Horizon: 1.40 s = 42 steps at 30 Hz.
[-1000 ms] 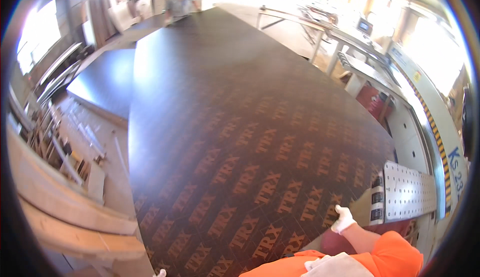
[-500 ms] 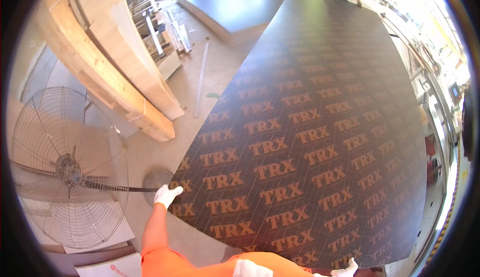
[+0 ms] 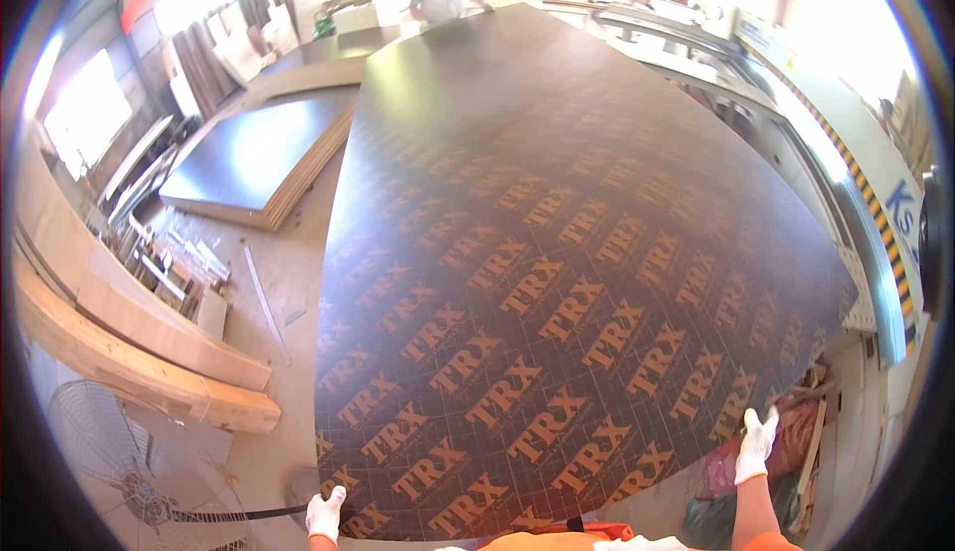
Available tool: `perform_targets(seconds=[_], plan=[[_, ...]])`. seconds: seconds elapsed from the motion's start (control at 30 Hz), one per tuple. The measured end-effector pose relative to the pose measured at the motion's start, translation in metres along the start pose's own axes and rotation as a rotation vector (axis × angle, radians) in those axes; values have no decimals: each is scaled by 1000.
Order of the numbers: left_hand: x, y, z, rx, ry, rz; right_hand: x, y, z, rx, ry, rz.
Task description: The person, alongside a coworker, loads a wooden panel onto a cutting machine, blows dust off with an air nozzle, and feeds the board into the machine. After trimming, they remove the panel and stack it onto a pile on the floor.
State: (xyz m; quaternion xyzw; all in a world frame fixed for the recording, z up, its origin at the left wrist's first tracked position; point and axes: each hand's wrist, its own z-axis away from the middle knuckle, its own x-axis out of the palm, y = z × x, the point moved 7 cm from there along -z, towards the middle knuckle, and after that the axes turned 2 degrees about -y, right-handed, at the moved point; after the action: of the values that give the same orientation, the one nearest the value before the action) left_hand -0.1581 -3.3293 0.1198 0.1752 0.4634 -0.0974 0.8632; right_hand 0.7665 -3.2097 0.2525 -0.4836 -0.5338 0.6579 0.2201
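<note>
L hand (image 3: 324,515) partly hidden under dk panel (image 3: 567,273), fan (image 3: 147,497) cut off @ btm.

And shifted right this past second with the film-faced plywood panel (image 3: 557,282), covering most of the perforated metal tabletop (image 3: 854,265) and baring, past the left edge, a corner of the panel stack (image 3: 261,158)!

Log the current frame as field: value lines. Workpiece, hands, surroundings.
Workpiece: large dark-brown flat panel with repeated orange-brown print
Left hand: white glove, gripping the panel's near left corner
Right hand: white glove, at the panel's near edge, right side; grip unclear
Far end: grey-shirted person, blurred
Left side: stack of glossy dark sheets with light-brown edges; round wire-cage fan
Right side: pale machine with yellow-black striped strip
</note>
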Motion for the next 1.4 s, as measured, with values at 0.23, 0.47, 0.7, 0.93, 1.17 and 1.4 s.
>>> perform_targets(seconds=[0.23,0.47,0.7,0.93,1.17,1.4], plan=[[-23,22,17,187,-38,144,43,-55,170,-817,-146,305],[-46,26,-2,370,-105,197,137,-33,304,-879,-220,507],[-25,50,11,463,-174,312,96,-1,279,-766,-59,517],[10,70,9,479,-170,260,87,-6,271,-659,33,702],[-5,53,-2,624,-254,95,159,-32,457,-791,-229,782],[-23,144,-37,1053,-182,167,257,-69,535,-748,-280,815]])
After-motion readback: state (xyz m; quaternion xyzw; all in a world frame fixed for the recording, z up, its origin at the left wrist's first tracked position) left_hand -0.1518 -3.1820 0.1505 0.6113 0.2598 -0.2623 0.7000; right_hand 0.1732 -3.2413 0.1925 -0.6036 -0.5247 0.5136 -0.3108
